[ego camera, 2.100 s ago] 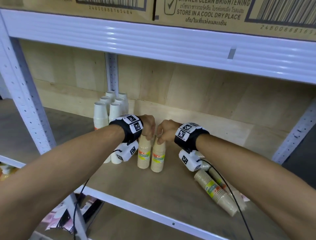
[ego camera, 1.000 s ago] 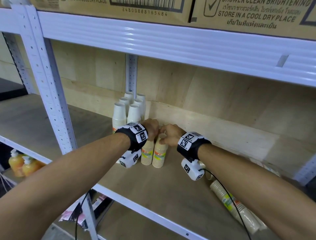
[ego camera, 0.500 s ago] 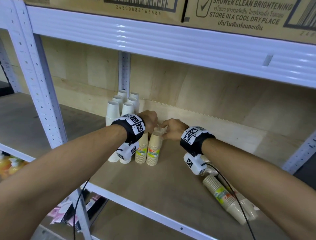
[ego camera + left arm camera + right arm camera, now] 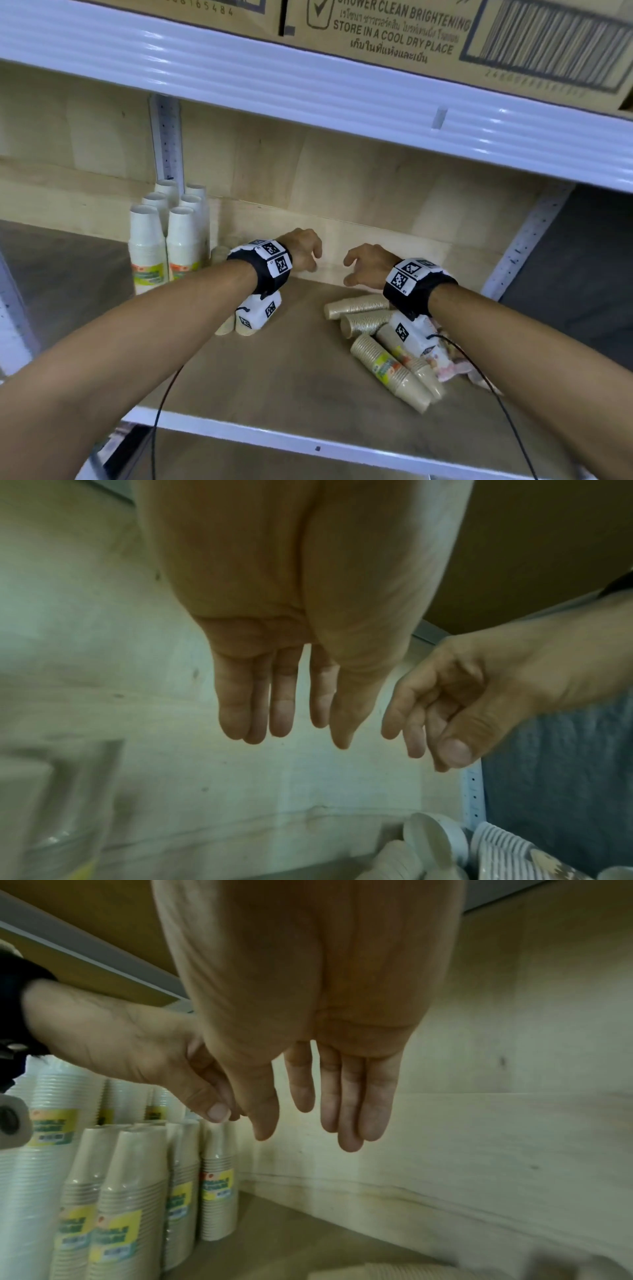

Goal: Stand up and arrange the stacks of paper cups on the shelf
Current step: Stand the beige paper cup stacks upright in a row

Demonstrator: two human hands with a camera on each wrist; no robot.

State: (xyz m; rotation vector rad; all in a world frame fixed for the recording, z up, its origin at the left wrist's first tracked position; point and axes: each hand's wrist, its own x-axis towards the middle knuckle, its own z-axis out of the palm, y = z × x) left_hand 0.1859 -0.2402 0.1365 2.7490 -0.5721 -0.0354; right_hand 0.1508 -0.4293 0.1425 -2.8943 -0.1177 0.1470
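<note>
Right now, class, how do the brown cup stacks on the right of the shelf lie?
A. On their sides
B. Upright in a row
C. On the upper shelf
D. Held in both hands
A: the brown cup stacks lie tipped over on the shelf board, below the empty right hand.

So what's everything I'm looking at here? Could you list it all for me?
White cup stacks: six, white with green-yellow labels, upright at the back left of the shelf.
Tan upright cup stacks: at least four, tan with yellow labels, standing right of the white ones; mostly hidden behind the left wrist in the head view.
Tan fallen cup stacks: at least four, tan, lying on their sides at the right.
Shelf: one, wooden board with white metal frame.
Cardboard boxes: two, brown, on the level above.
Left hand: empty, fingers relaxed, above the shelf.
Right hand: empty, fingers relaxed, over the fallen stacks.
</note>
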